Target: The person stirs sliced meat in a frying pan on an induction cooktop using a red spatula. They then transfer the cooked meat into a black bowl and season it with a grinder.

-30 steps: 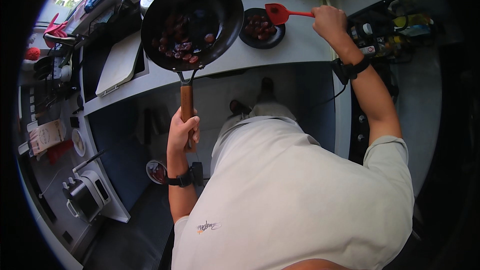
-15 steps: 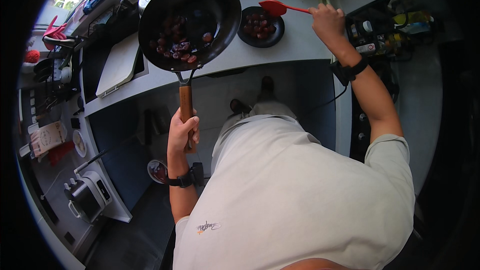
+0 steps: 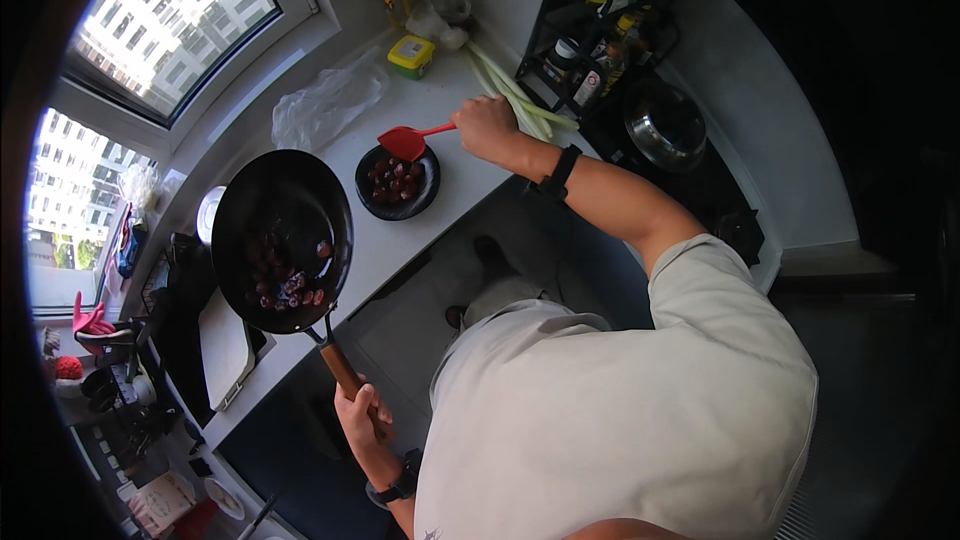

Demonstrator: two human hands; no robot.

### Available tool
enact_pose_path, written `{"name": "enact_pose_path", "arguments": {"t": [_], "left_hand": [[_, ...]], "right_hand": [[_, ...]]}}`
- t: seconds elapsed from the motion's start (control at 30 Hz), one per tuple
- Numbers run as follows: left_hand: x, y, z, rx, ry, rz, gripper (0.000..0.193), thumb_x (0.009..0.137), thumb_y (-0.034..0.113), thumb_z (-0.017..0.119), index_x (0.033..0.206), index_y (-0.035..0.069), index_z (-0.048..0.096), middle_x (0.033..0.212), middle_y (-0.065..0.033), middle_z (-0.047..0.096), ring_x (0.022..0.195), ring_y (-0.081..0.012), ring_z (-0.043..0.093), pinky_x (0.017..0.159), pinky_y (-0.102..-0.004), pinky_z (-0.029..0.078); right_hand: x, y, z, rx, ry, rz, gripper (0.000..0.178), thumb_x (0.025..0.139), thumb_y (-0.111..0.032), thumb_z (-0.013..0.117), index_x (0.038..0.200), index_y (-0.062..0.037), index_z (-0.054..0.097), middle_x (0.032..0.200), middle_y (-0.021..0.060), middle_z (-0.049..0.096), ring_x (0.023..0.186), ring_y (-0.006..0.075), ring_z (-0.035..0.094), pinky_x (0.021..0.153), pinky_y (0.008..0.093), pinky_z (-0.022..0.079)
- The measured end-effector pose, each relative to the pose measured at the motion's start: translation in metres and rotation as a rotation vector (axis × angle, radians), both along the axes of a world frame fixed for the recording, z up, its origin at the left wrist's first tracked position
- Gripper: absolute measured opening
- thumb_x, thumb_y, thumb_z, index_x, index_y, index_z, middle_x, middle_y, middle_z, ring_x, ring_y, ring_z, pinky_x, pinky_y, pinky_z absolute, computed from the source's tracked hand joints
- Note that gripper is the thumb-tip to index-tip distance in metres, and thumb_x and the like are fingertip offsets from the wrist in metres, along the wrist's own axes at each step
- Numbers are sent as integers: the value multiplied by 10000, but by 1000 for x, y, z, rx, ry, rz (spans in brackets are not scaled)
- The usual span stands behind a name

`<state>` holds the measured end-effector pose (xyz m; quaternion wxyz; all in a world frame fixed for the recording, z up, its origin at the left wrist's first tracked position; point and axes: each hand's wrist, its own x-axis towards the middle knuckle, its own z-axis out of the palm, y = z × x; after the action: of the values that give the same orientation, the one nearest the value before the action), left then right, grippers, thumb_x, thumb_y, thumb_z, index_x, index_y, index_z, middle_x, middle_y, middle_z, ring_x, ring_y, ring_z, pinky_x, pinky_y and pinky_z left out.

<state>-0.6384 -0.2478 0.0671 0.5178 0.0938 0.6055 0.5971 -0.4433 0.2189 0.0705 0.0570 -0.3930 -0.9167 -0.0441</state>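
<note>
My left hand (image 3: 362,417) is closed round the wooden handle of a black frying pan (image 3: 285,180), which tilts over the counter's left part. Glossy, dark red roundish pieces (image 3: 290,288) lie in the pan, mostly towards the handle side. To its right, a small black plate (image 3: 428,196) carries more such pieces (image 3: 392,183). My right hand (image 3: 487,128) grips the handle of a red spatula (image 3: 402,144), whose head is over the plate's far edge. Whether the spatula touches the pieces, I cannot tell.
Behind the plate lie a clear plastic bag (image 3: 325,100), a yellow-green tub (image 3: 410,56) and long pale green stalks (image 3: 510,90). A black rack with bottles (image 3: 590,65) and a glass-lidded pot (image 3: 664,125) stand right. A white cutting board (image 3: 228,348) is left of the pan.
My view has swung, bringing in more of the window and the right-hand corner. The pan sits a little farther from the plate. Both hands keep their holds.
</note>
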Motion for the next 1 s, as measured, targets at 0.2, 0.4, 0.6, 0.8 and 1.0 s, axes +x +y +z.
{"name": "enact_pose_path", "arguments": {"t": [0.2,0.4,0.6,0.8,1.0], "left_hand": [[4,1,4,-20,-30,1,238,889,96,654,1044,46,480,647,-22,475,393,-127,473,360,-278,420],[-2,11,1,-59,16,-85,225,885,86,648,1034,41,486,656,-29,514,417,-130,521,382,-278,442],[4,34,0,-33,-1,-163,233,877,76,651,1039,35,488,654,-29,516,420,-125,512,394,-270,438],[5,40,5,-31,8,-230,237,866,65,654,1032,32,488,657,-24,516,423,-119,508,397,-267,431],[15,44,7,-7,16,-248,250,861,78,668,1030,46,485,646,-15,518,408,-112,510,389,-253,434]], "right_hand": [[56,-1,14,-307,347,-261,238,809,-206,688,1027,-175,778,899,115,743,842,342,704,742,431,558],[96,-11,61,-562,650,-150,287,895,-135,738,1163,-33,731,879,72,740,748,117,644,696,270,506],[70,-42,148,-530,352,-8,280,924,-141,702,1189,-53,727,848,64,734,720,95,611,669,249,471],[2,-96,182,-283,-125,151,262,874,-231,700,1089,-98,767,897,129,751,826,287,715,752,377,544],[-31,-96,162,-207,-285,184,236,887,-235,675,1063,-111,772,933,113,750,879,298,705,781,411,540]]}}
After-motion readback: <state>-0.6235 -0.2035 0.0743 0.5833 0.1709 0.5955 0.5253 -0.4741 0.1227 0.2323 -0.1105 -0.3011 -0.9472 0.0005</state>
